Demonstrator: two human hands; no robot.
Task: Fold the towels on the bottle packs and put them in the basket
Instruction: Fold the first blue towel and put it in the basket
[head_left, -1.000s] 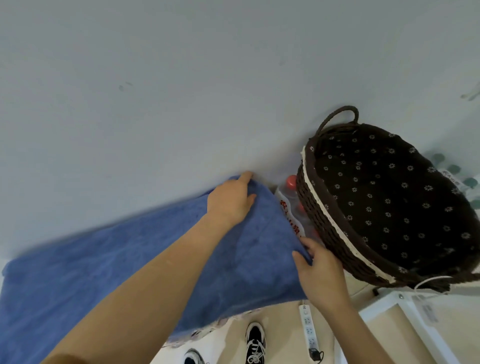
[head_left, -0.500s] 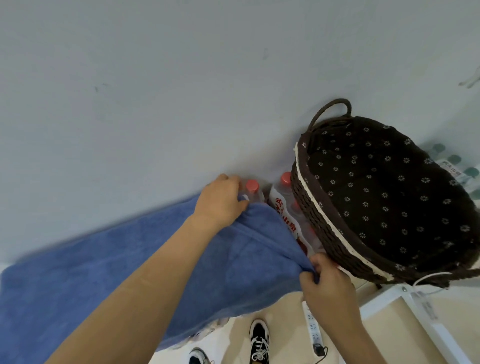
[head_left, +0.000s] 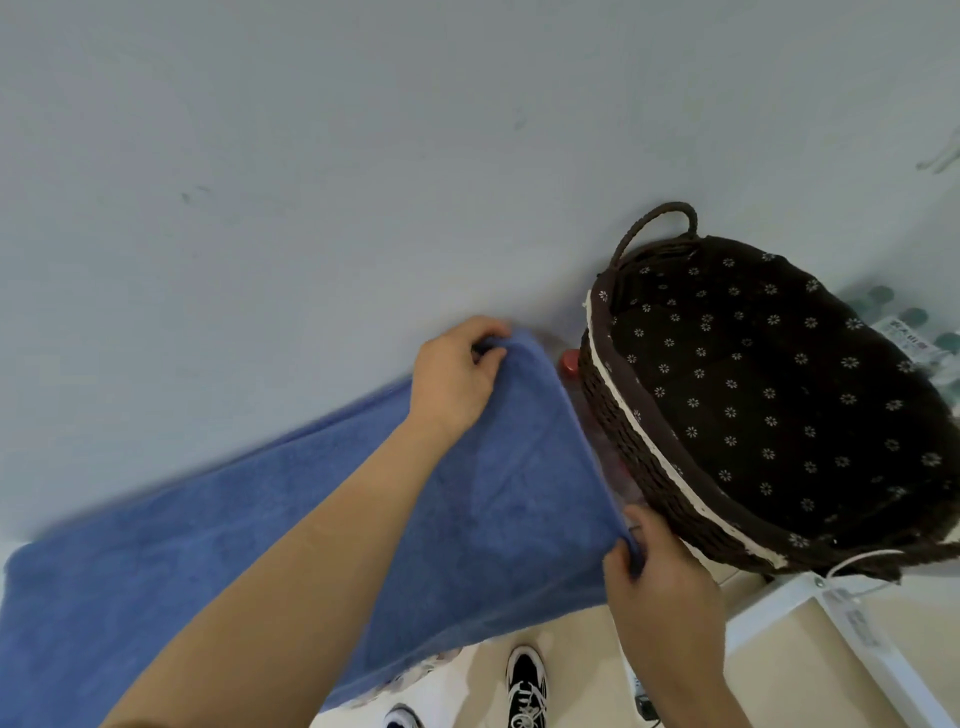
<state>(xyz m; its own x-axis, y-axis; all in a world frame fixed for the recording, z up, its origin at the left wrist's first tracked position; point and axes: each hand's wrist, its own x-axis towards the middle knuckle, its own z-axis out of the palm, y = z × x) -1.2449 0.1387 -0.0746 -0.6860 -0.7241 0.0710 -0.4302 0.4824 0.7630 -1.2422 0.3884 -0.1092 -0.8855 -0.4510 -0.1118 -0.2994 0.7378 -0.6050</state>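
A blue towel (head_left: 249, 530) lies spread over the bottle packs along the wall, and covers most of them. My left hand (head_left: 454, 376) pinches the towel's far right corner by the wall. My right hand (head_left: 657, 577) pinches the near right corner at the pack's front edge. The towel's right edge runs taut between both hands. One red-capped bottle (head_left: 570, 361) shows between the towel and the basket. The dark woven basket (head_left: 639, 447), lined with flowered cloth, stands tilted just to the right and holds nothing that I can see.
A pale wall (head_left: 363, 156) rises right behind the packs. More bottles with green caps (head_left: 914, 317) sit behind the basket at far right. A white frame (head_left: 769, 613) and a power strip (head_left: 641, 699) lie on the floor by my shoes (head_left: 524, 686).
Both hands have closed on the towel's right corners. The towel's right edge has been drawn back to the right and again covers the red-capped bottles bared half a second ago.
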